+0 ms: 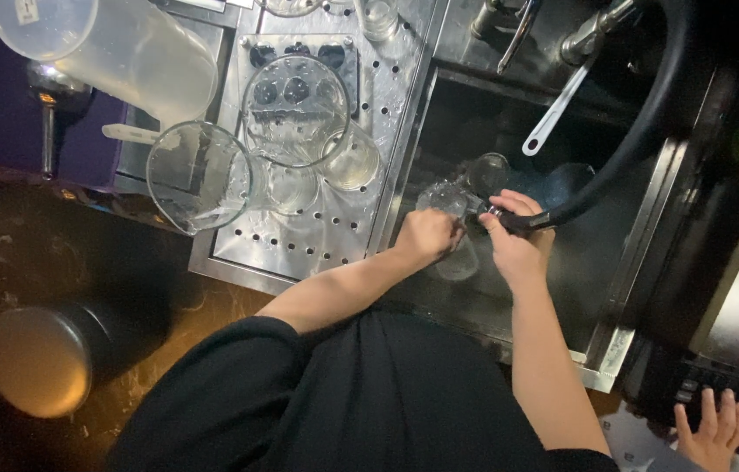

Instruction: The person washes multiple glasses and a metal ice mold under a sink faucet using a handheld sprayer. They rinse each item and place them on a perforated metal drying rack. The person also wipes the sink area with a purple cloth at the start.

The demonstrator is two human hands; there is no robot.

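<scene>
Over the dark steel sink [640, 236], my left hand [426, 236] grips a clear drinking glass [444, 199] that lies tilted. My right hand [518, 240] is closed around the nozzle end of a black hose [640, 131], which curves up to the top right. The nozzle points at the glass. A second clear glass [487, 172] sits in the sink just beyond my hands.
A perforated steel drain board [334, 232] to the left carries several clear glasses and beakers [199, 175]. A large plastic pitcher [124, 48] lies at top left. A white-handled utensil [553, 109] rests in the sink. Another person's hand [712, 433] is on a keyboard at bottom right.
</scene>
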